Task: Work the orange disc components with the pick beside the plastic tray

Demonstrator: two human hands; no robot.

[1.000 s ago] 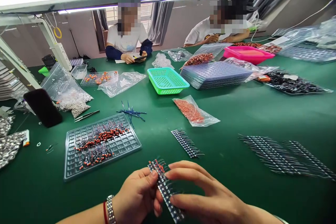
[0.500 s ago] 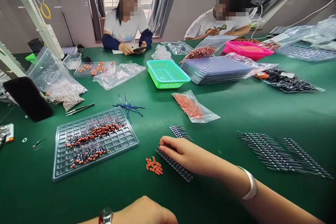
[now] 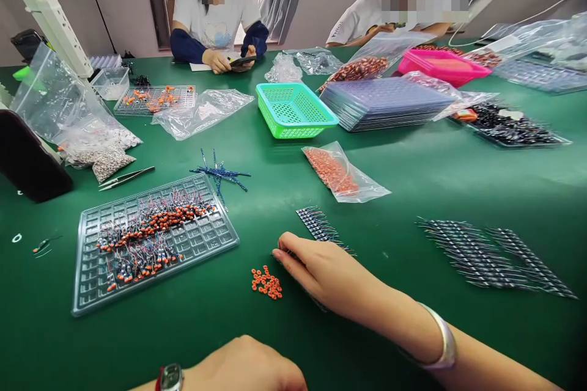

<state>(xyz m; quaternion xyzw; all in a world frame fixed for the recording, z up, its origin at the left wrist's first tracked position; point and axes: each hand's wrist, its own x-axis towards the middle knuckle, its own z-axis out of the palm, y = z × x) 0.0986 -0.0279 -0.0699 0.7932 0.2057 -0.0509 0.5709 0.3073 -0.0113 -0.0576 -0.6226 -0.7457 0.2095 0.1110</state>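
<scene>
My right hand, with a silver bangle on the wrist, is low over the table. Its fingers are curled and its thumb and forefinger come near each other; whatever lies between them is hidden. A dark strip of small parts is mostly covered beneath this hand. Just beyond lies another strip of small wired boards. To its left sits a little pile of orange rings. My left hand, wearing a watch, rests at the bottom edge with its fingers out of sight.
A clear tray holds several wired parts with orange ends. Tweezers, blue strips, a bag of orange rings and a green basket lie beyond. More wired strips are at right. Two people sit across the table.
The view has tilted down and shifted slightly. My right hand now covers more of the dark strip, and its thumb tip has moved outward.
</scene>
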